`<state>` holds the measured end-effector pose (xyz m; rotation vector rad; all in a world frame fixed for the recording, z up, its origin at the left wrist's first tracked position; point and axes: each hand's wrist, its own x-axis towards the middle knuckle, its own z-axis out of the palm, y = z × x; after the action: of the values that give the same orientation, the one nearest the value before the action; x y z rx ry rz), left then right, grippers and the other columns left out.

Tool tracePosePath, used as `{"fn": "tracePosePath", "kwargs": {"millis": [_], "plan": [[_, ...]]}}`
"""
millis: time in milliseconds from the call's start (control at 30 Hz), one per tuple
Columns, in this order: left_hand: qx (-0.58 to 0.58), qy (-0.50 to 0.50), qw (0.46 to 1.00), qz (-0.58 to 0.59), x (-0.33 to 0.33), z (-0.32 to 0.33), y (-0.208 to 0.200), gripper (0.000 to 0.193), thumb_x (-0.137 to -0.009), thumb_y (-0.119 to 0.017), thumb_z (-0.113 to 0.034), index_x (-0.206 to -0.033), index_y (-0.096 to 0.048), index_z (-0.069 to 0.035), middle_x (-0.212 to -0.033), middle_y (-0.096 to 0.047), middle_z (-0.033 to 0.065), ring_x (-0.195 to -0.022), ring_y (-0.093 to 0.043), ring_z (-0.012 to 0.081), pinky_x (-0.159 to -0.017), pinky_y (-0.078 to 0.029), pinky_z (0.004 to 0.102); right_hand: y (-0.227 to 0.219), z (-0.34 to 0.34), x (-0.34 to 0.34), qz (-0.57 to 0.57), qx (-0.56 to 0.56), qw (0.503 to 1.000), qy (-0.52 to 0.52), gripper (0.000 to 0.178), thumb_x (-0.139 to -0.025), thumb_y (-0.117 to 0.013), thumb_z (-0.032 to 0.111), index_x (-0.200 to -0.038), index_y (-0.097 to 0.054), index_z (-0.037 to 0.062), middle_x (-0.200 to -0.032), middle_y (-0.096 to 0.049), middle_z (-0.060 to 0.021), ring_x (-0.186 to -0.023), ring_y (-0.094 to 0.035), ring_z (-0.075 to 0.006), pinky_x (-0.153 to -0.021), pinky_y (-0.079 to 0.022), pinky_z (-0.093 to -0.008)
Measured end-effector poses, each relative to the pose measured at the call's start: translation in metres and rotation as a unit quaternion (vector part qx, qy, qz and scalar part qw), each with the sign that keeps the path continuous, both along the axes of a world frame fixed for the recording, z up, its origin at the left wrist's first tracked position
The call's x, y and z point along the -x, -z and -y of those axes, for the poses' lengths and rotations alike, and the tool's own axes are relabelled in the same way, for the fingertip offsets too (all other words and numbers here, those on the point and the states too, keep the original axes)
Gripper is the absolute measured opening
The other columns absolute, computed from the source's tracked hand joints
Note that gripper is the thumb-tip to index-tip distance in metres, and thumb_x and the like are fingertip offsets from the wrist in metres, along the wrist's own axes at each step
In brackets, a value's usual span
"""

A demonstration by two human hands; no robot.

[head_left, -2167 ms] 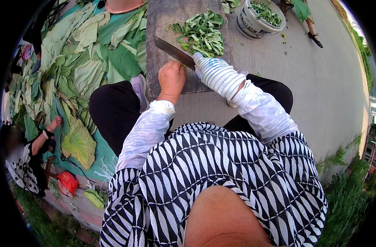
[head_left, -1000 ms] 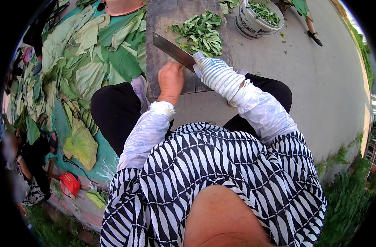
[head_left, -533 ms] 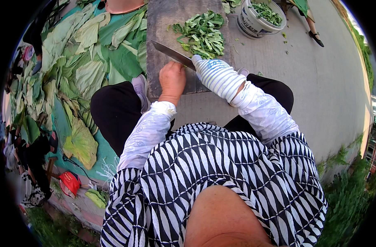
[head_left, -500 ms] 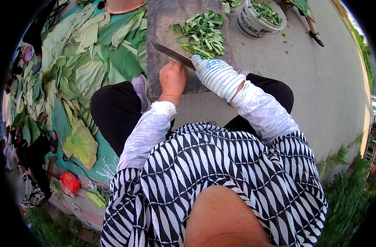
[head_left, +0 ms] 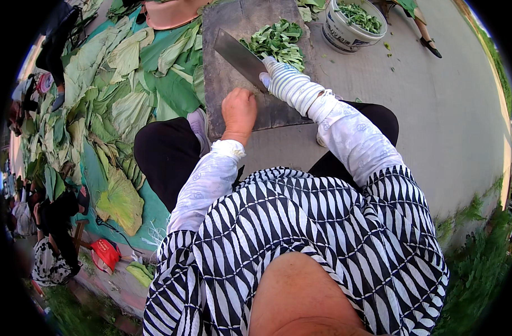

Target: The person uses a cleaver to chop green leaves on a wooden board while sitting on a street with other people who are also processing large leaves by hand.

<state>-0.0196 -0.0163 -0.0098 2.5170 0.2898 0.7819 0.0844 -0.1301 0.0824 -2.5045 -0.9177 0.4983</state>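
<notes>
My right hand (head_left: 284, 77), in a striped white glove, is closed round the handle of a cleaver (head_left: 239, 59). Its broad blade slants to the far left over a wooden board (head_left: 225, 19), beside a pile of chopped green leaves (head_left: 278, 40). Part of that pile is hidden behind the blade and glove. My bare left hand (head_left: 239, 112) is curled into a fist at the near left part of the board, just short of the blade. Its fingertips are tucked under, so anything inside them is hidden.
A white bucket (head_left: 337, 36) of chopped leaves stands beyond the board on the right. Large flat leaves (head_left: 127, 109) cover a green sheet on the left, with a copper-coloured basin (head_left: 169, 14) at the back. Other people's legs show at far left and right.
My right hand has carried the cleaver forward, away from my left hand, and more of the blade's flat shows. The leaf pile looks more compact, its left part gone from the board.
</notes>
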Motion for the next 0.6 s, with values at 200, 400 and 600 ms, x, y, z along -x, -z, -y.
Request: {"fn": "tracePosePath", "kwargs": {"millis": [200, 400, 600], "plan": [[-0.018, -0.010, 0.999, -0.039, -0.010, 0.002, -0.007, 0.008, -0.074, -0.059, -0.014, -0.074, -0.062, -0.007, -0.077, -0.060, 0.0112, -0.075, -0.059, 0.0320, -0.067, -0.046, 0.0440, -0.030, 0.051, -0.024, -0.010, -0.114, 0.982, 0.152, 0.044, -0.088, -0.054, 0.027, -0.123, -0.046, 0.0023, -0.104, -0.061, -0.0232, -0.098, -0.058, -0.0379, -0.085, -0.045, -0.0416], [-0.030, -0.007, 0.997, -0.076, -0.047, 0.007, -0.007, 0.009, -0.076, -0.057, -0.015, -0.076, -0.061, -0.007, -0.078, -0.061, 0.0127, -0.075, -0.060, 0.0339, -0.068, -0.047, 0.0449, -0.025, 0.088, -0.023, -0.050, -0.117, 0.968, 0.216, 0.045, -0.088, -0.052, 0.024, -0.127, -0.044, 0.0048, -0.113, -0.058, -0.0237, -0.107, -0.055, -0.0378, -0.092, -0.043, -0.0415], [0.024, -0.021, 0.998, -0.052, -0.060, 0.012, -0.013, 0.018, -0.075, -0.062, -0.019, -0.087, -0.061, -0.004, -0.091, -0.059, 0.0142, -0.088, -0.057, 0.0333, -0.075, -0.045, 0.0430, -0.012, 0.092, -0.011, -0.005, -0.105, 0.964, 0.243, 0.047, -0.087, -0.050, 0.022, -0.131, -0.041, 0.0057, -0.121, -0.054, -0.0226, -0.113, -0.052, -0.0366, -0.098, -0.040, -0.0407]]}}
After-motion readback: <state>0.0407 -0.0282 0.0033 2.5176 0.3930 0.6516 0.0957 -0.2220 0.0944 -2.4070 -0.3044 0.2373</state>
